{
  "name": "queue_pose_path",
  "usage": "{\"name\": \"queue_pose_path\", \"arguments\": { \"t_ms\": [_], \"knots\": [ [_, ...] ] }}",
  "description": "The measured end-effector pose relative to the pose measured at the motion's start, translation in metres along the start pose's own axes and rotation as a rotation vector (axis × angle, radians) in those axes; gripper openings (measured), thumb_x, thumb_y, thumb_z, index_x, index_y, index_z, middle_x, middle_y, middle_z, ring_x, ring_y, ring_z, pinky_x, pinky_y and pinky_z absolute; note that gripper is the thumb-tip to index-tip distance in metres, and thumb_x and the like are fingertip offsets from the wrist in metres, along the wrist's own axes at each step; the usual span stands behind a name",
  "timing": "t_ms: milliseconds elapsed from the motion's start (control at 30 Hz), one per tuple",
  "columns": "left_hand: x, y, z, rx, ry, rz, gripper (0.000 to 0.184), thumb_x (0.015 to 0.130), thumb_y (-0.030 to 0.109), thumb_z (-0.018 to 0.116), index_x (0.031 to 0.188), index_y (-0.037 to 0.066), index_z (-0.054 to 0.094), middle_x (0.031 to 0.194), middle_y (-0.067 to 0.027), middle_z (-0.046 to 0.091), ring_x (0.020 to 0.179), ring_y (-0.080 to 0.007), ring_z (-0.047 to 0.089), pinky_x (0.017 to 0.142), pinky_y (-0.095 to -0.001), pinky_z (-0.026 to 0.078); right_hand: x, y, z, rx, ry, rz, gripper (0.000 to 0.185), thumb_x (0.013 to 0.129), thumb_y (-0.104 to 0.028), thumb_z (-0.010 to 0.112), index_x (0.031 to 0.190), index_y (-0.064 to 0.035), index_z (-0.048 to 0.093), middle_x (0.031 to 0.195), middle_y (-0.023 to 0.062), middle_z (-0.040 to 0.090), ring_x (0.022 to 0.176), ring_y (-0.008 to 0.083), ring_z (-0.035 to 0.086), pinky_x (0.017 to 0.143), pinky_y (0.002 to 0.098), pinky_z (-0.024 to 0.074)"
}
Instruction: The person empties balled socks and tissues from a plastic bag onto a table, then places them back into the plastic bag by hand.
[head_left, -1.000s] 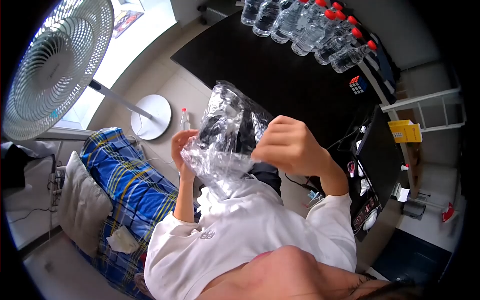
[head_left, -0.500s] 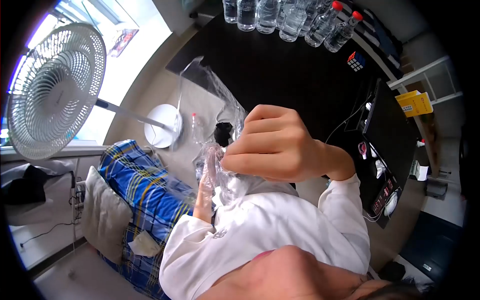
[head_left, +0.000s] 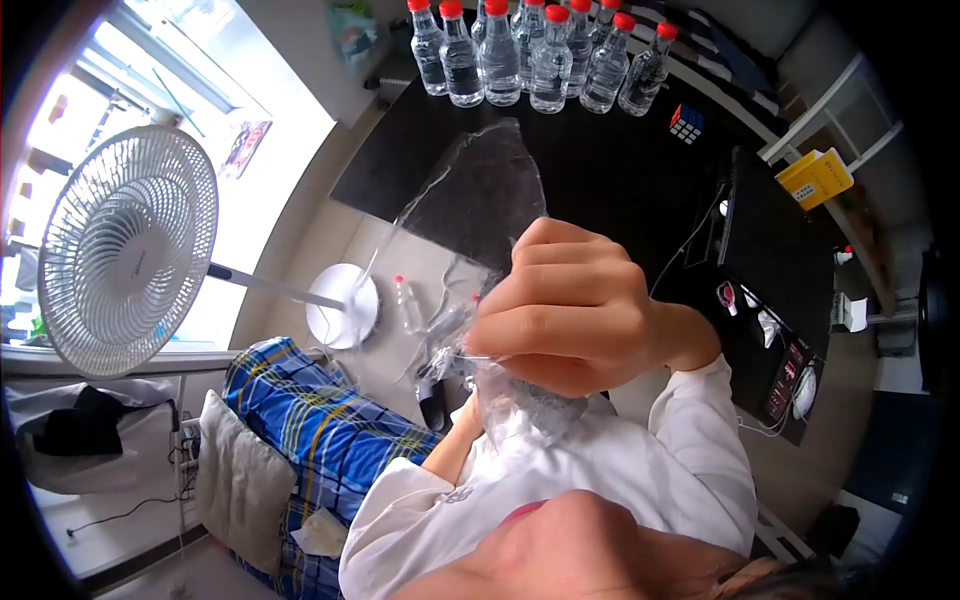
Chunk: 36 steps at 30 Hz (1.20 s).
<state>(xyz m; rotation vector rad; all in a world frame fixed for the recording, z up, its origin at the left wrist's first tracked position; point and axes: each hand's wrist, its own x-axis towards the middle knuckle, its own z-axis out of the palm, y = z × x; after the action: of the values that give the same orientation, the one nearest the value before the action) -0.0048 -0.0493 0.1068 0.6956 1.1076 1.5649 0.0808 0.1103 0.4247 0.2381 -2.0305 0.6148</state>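
Note:
My right hand [head_left: 570,310] is closed in front of my chest, its fingers curled round gathered clear plastic film [head_left: 478,190]. One sheet of the film spreads up and away over the table's near edge, and a crumpled part hangs below my fist against my shirt. My left forearm rises from the lower left into the crumpled film. My left hand [head_left: 480,385] is close beneath the right one, mostly covered by film and by the right fist, so its fingers cannot be made out.
Several red-capped clear bottles [head_left: 500,60] stand on the far side of the black table [head_left: 610,190], near a puzzle cube [head_left: 686,123]. A monitor [head_left: 775,250] and mouse [head_left: 803,392] are at right. Left are a fan [head_left: 130,250], a plaid-covered bed [head_left: 330,420] and a floor bottle [head_left: 408,305].
The view has shifted, bringing the bottle caps into sight. The film sheet has swung up and right and spread wider over the table. My right hand keeps its closed hold.

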Motion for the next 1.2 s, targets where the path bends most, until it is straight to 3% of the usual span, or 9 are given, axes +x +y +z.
{"name": "queue_pose_path", "arguments": {
  "t_ms": [233,300,433,467,567,667,867,1100,1200],
  "knots": [
    [0.005,-0.006,0.004,-0.054,-0.009,-0.03,0.059,0.096,0.044,0.057,0.142,0.009,0.047,0.133,-0.0151,0.061,0.116,-0.03,0.064,0.098,-0.051,0.052,-0.006,-0.001,-0.008,-0.066,-0.066,0.097,0.014,0.076,-0.002,0.073,0.086,-0.0093,0.067,0.076,0.0002,0.062,0.064,0.0187,0.057,0.067,0.0328,0.0422],
    [0.003,-0.006,-0.003,-0.082,-0.003,-0.051,0.06,0.096,0.046,0.056,0.143,0.009,0.046,0.133,-0.015,0.061,0.116,-0.0304,0.064,0.098,-0.0518,0.052,-0.011,0.001,-0.012,-0.097,-0.183,0.157,0.026,0.069,0.004,0.069,0.093,-0.0082,0.07,0.079,0.0014,0.068,0.064,0.0183,0.056,0.067,0.0338,0.0406],
    [-0.006,-0.006,-0.031,-0.176,0.03,-0.116,0.061,0.097,0.048,0.054,0.144,0.01,0.046,0.134,-0.0147,0.061,0.117,-0.0311,0.064,0.098,-0.0534,0.052,-0.013,-0.006,-0.02,-0.134,-0.318,0.288,0.029,0.074,-0.022,0.085,0.094,-0.0089,0.07,0.071,-0.0014,0.06,0.065,0.0169,0.055,0.07,0.0331,0.0415],
    [-0.008,-0.007,-0.037,-0.207,0.038,-0.133,0.062,0.097,0.049,0.054,0.144,0.01,0.046,0.134,-0.0146,0.061,0.117,-0.0312,0.064,0.098,-0.0538,0.052,-0.016,-0.006,-0.022,-0.202,-0.358,0.222,0.034,0.072,-0.033,0.086,0.092,-0.0102,0.07,0.071,-0.0029,0.057,0.066,0.015,0.055,0.07,0.0325,0.0427],
    [-0.016,-0.009,-0.057,-0.288,0.069,-0.176,0.063,0.097,0.051,0.053,0.145,0.011,0.046,0.135,-0.0144,0.06,0.117,-0.0318,0.063,0.098,-0.055,0.052,-0.03,-0.007,-0.026,-0.247,-0.473,0.027,0.024,0.075,-0.027,0.084,0.088,-0.0119,0.07,0.073,-0.0035,0.058,0.067,0.0152,0.055,0.07,0.0317,0.0439],
    [-0.025,-0.01,-0.072,-0.363,0.094,-0.211,0.064,0.097,0.053,0.052,0.145,0.012,0.045,0.135,-0.0142,0.06,0.118,-0.0323,0.063,0.097,-0.0562,0.052,-0.04,-0.01,-0.026,-0.272,-0.526,0.022,0.021,0.073,-0.023,0.084,0.082,-0.0122,0.069,0.075,-0.0033,0.058,0.07,0.0163,0.056,0.07,0.0307,0.0446],
    [-0.026,-0.015,-0.083,-0.427,0.147,-0.236,0.066,0.098,0.057,0.049,0.147,0.013,0.045,0.137,-0.0137,0.06,0.119,-0.0334,0.063,0.097,-0.0586,0.052,-0.049,-0.007,-0.036,-0.216,-0.38,0.191,0.018,0.069,-0.013,0.086,0.078,-0.0109,0.07,0.083,-0.0015,0.065,0.077,0.0181,0.06,0.074,0.0342,0.0454],
    [-0.005,-0.006,-0.108,-0.466,0.311,-0.162,0.069,0.098,0.061,0.046,0.149,0.015,0.044,0.138,-0.0132,0.059,0.12,-0.0346,0.063,0.097,-0.0614,0.052,-0.077,0.018,-0.05,-0.125,-0.314,0.376,0.016,0.074,-0.014,0.085,0.081,-0.0079,0.072,0.093,0.0032,0.069,0.083,0.0199,0.063,0.077,0.0332,0.0475],
    [0.024,0.022,-0.128,-0.468,0.338,-0.102,0.07,0.098,0.063,0.045,0.149,0.015,0.044,0.139,-0.0129,0.059,0.12,-0.0351,0.063,0.097,-0.0625,0.052,-0.095,0.037,-0.055,-0.161,-0.022,0.515,0.02,0.084,-0.022,0.081,0.093,-0.0067,0.073,0.104,0.0076,0.07,0.093,0.0215,0.066,0.086,0.0327,0.0507]
  ]
}}
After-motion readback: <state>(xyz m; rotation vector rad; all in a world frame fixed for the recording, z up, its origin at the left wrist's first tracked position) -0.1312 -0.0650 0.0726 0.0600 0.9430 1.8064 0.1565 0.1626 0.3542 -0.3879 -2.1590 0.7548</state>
